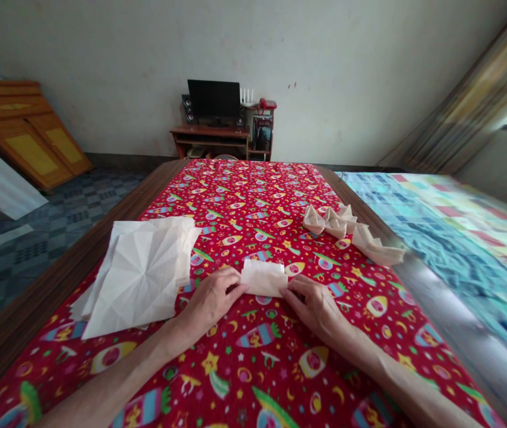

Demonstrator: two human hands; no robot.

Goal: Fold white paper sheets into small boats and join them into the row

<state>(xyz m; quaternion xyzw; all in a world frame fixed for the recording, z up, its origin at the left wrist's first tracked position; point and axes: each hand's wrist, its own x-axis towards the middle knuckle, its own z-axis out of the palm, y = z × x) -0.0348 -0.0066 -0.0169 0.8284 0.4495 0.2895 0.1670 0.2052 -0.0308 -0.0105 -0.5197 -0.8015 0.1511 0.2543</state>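
Observation:
A small folded sheet of white paper [264, 278] lies in front of me on the red patterned cloth [253, 368]. My left hand [221, 292] pinches its left end between thumb and fingers. At the opposite end my right hand [311, 300] grips the lower right corner the same way. To the left of my left hand rests a stack of white paper sheets [141, 273], the top one creased in a star pattern. Several folded paper shapes [336, 223] stand in a group beyond my right hand, and another, longer folded piece [377, 245] lies beside them.
Dark wooden edging [146, 184] borders the cloth. A bed with a blue checked cover [440, 255] adjoins on the right. By the far wall, a desk [211, 132] carries a monitor [214, 99], speakers and a red telephone [267, 104]. A wooden cabinet [25, 139] stands left.

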